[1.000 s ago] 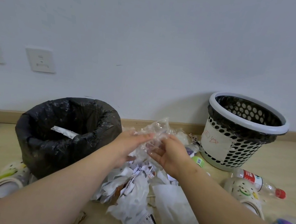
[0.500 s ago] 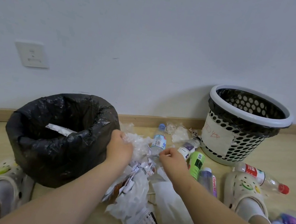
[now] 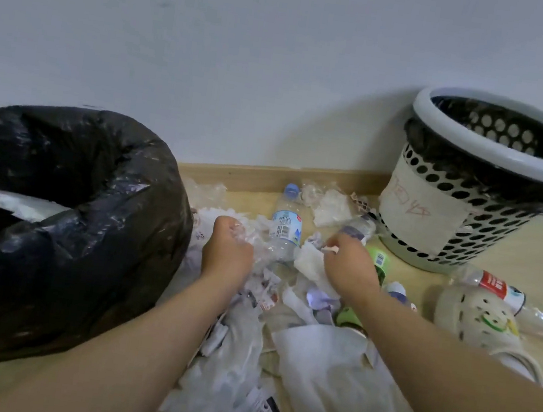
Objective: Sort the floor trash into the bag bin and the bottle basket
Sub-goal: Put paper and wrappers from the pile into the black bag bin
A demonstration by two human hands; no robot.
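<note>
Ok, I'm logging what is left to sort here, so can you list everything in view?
bin: one, black bag, floor left, a white scrap inside
basket: one, white with holes, black liner, floor right by the wall
bottles: at least five, clear, with blue, purple, green or red markings, on the floor from the pile to the basket
scrap pile: one, mostly white paper and plastic, floor centre
shoe: one, cream, right, beside the red-capped bottle
left hand: grips clear plastic wrap
right hand: pinches a white paper piece
</note>
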